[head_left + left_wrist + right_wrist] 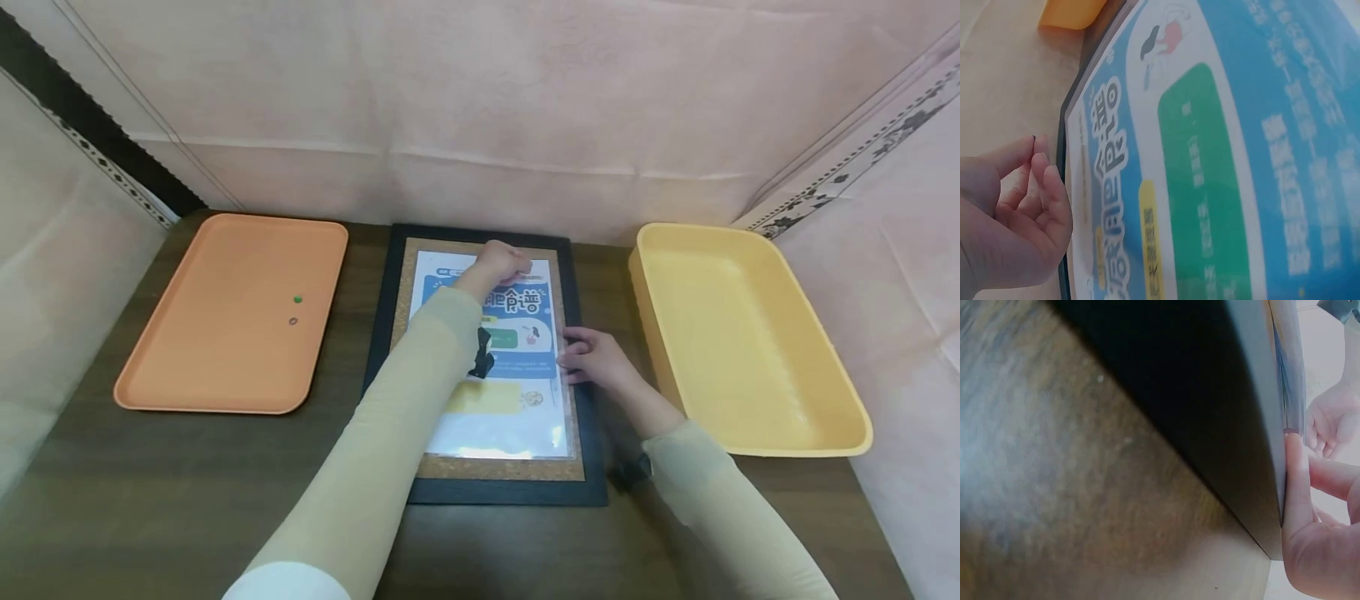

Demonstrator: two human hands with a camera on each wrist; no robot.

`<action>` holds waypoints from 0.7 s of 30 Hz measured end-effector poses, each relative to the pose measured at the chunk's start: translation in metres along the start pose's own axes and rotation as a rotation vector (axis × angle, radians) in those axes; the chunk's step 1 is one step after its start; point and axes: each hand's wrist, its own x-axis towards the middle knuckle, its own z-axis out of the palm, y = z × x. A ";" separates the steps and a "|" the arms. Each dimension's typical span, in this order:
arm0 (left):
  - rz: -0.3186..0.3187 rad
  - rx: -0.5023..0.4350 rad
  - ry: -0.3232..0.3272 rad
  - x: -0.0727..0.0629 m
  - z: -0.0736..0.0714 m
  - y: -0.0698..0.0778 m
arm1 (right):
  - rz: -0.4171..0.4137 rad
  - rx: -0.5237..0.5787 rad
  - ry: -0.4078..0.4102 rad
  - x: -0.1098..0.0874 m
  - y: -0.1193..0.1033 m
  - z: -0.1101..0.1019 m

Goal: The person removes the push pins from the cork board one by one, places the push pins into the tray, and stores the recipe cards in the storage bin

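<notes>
A blue and white poster [517, 362] in a clear sleeve lies on a cork board [510, 469] with a black frame [510, 493]. Over the poster's far right corner, my left hand [507, 262] is held close above the sheet. Its thumb and fingertip pinch a tiny dark thumbtack [1034, 137], mostly hidden by the fingers in the left wrist view. My right hand [596, 357] rests at the poster's right edge, its fingers extended over the frame. In the right wrist view one fingertip [1294, 439] touches the sleeve's edge.
An orange tray [225, 325] on the left carries a small green tack [297, 299] and a small grey tack [293, 321]. To the right stands a deep yellow bin [757, 350]. Pale cloth [480, 100] hangs behind the dark wooden table [187, 492].
</notes>
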 end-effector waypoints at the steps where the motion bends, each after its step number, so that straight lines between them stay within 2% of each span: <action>1: -0.010 -0.006 0.002 -0.001 -0.002 0.000 | -0.002 0.002 -0.001 -0.001 0.000 0.000; 10: -0.093 -0.052 0.032 -0.009 -0.015 0.001 | -0.014 0.008 0.000 -0.004 -0.001 -0.002; 21: -0.078 -0.096 0.023 -0.021 -0.034 -0.008 | -0.019 0.007 0.001 -0.005 -0.002 0.000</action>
